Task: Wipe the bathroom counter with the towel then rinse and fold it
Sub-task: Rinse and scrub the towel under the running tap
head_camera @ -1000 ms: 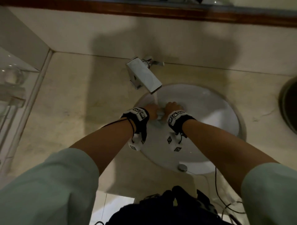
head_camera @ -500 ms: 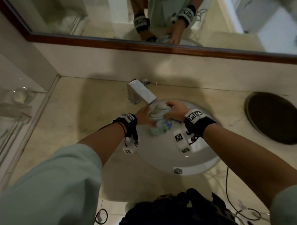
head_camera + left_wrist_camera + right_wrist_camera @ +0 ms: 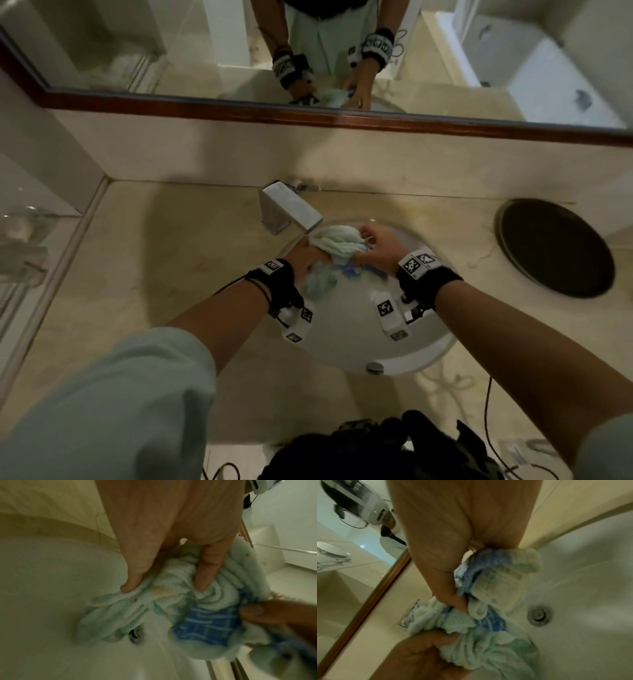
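Towel (image 3: 337, 241): bunched, held above the sink (image 3: 346, 346), under the faucet (image 3: 291, 210).
Left hand (image 3: 303, 260): curled round the towel's left part.
Right hand (image 3: 380, 248): pinched onto the right part.

Towel (image 3: 337, 241) over the sink (image 3: 424, 346), below the faucet (image 3: 291, 209).

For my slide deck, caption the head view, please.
Both hands, left hand and right hand, grip a bunched towel over the sink, under the faucet.

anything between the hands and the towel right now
Nothing visible. The left hand and right hand both grip the bunched towel directly, holding it over the sink just below the faucet.
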{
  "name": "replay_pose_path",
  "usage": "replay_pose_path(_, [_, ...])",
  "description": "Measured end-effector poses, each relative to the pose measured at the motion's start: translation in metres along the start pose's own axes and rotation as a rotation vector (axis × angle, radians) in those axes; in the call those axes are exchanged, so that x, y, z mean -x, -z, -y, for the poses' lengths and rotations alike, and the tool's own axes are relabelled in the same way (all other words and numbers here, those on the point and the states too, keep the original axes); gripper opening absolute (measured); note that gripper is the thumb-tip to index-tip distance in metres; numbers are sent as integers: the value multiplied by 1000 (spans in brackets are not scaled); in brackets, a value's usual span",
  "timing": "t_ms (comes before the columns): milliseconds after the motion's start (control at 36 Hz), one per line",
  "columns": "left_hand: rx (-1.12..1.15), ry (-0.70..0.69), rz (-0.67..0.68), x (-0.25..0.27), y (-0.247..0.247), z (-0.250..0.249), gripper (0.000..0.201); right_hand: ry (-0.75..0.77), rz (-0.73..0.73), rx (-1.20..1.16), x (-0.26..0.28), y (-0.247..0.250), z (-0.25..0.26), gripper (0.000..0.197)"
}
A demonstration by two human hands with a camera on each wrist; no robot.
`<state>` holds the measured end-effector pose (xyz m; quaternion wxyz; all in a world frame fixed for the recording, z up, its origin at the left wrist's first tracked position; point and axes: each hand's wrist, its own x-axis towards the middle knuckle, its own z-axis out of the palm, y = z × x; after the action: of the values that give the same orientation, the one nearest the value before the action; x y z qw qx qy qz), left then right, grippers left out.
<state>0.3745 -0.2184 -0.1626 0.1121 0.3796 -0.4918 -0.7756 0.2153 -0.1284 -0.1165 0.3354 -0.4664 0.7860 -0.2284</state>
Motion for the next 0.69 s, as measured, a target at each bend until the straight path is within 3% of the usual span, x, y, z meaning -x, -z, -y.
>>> replay_pose_path(111, [96,21,-48,4,2,-3,52,-96,41,-129,0,-17,-9,60])
replay_pose_path(194, [125,0,-77,7,4,-3,36,-133,142,-221,1,-28,-12,63])
replay_pose_path(306, [126,5,-81,11,9,-4,32,-205,292,-406,5,-37,-11,77])
replay_pose_path(361, [146,16,-105,11,12,-4,33,-259,333,-585,14,-36,-1,66])
replay_pose_path(417, [168,43,-138,15,13,-6,46,-331,404,-694,21,-34,6,54])
replay_pose_path(472, [159,75,-151,16,15,-7,48,-441,490,-819,18,-35,1,81])
replay_pose_path(556, [174,114,-150,16,17,-7,47,-525,460,-782,5,-46,-19,85])
replay_pose_path(667, [200,169,-132,15,19,-5,50,-444,367,-815,-38,-89,-98,121])
replay_pose_path(694, [212,183,-128,16,18,-6,50,-465,362,-855,-27,-87,-79,126])
